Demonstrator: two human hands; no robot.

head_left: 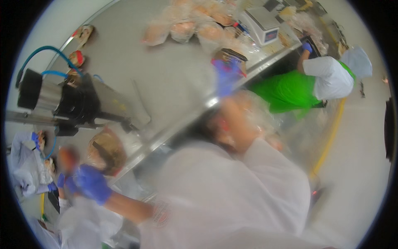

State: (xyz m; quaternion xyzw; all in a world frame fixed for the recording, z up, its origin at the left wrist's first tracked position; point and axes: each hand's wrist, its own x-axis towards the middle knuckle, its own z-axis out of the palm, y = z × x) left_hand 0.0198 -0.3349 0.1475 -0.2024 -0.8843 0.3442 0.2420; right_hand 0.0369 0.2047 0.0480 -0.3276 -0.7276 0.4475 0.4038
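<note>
Fingers of the gloved right hand (226,81) meet a dark-topped package (233,54) just beyond them on the bench (178,79); blur hides whether they grip. Beside the left hand's (93,184) fingers, their closure unclear, sits a tan, dark-banded bundle (112,145).

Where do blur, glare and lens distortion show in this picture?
Head view: blur smears the right gloved hand, while the white scale looks crisper; head view: bright glare marks the table's metal front edge; head view: the table's far edge curves near the rim.
</note>
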